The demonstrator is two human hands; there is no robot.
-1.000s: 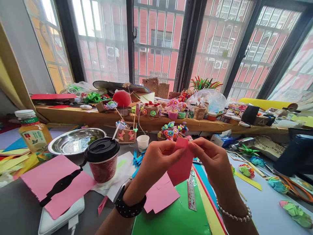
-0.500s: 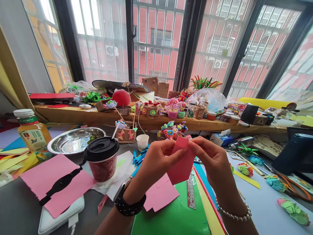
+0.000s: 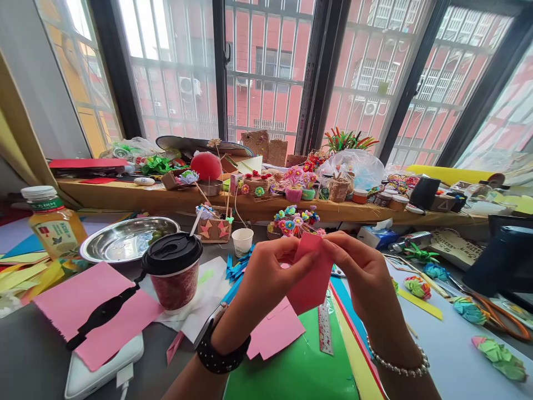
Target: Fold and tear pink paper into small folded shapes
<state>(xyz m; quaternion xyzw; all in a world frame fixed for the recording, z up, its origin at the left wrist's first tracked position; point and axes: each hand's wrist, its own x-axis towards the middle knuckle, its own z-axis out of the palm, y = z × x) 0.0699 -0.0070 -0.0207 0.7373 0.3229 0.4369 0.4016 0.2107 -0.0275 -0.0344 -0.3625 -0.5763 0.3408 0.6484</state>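
Note:
A folded piece of pink paper (image 3: 311, 283) is held up in front of me between both hands. My left hand (image 3: 277, 269) pinches its left side, thumb laid across the near face. At the top right edge, the fingertips of my right hand (image 3: 356, 266) close on the same paper. Below them, more pink paper (image 3: 277, 331) lies on a green sheet (image 3: 291, 372). A printed ruler (image 3: 325, 328) rests on the green sheet, just right of the pink pieces.
On the left are a lidded coffee cup (image 3: 172, 278), a metal plate (image 3: 116, 244), a juice bottle (image 3: 54, 225) and a white power bank (image 3: 104, 361). Orange-handled scissors (image 3: 503, 316) and crumpled paper pieces (image 3: 499, 358) lie at right. Crafts crowd the windowsill (image 3: 166, 201).
Almost nothing differs. My left hand and wrist have shifted very slightly, and both hands keep their hold on the pink paper.

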